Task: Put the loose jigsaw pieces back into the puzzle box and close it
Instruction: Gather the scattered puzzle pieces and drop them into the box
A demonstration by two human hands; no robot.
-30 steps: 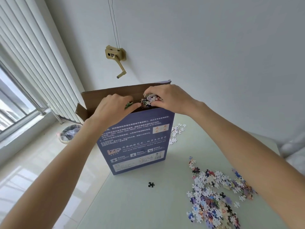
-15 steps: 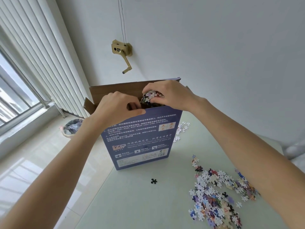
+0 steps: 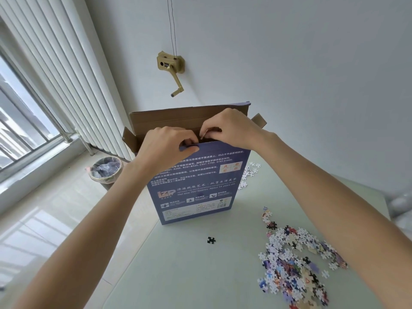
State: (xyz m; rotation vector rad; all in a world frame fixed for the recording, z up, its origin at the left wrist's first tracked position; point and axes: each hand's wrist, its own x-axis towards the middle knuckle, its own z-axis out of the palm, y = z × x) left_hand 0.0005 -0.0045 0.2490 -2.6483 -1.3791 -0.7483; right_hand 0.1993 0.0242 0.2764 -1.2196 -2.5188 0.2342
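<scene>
Hands [image 3: 165, 146], two, on one box [image 3: 196, 181].

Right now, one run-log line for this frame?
left hand: grips puzzle box front wall rim | right hand: fingers curled at box opening | top flap: open | loose jigsaw pieces: on table

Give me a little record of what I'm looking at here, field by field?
Box: tall blue cardboard puzzle box, upright on the pale green table, top flaps open
Left hand: grip on the box's front top edge, thumb pressed on the blue face
Right hand: fingers curled at the box opening
Big pile: loose multicoloured jigsaw pieces, on the table right of the box
Stray: single black jigsaw piece, in front of the box
Lid: not yet closed
</scene>
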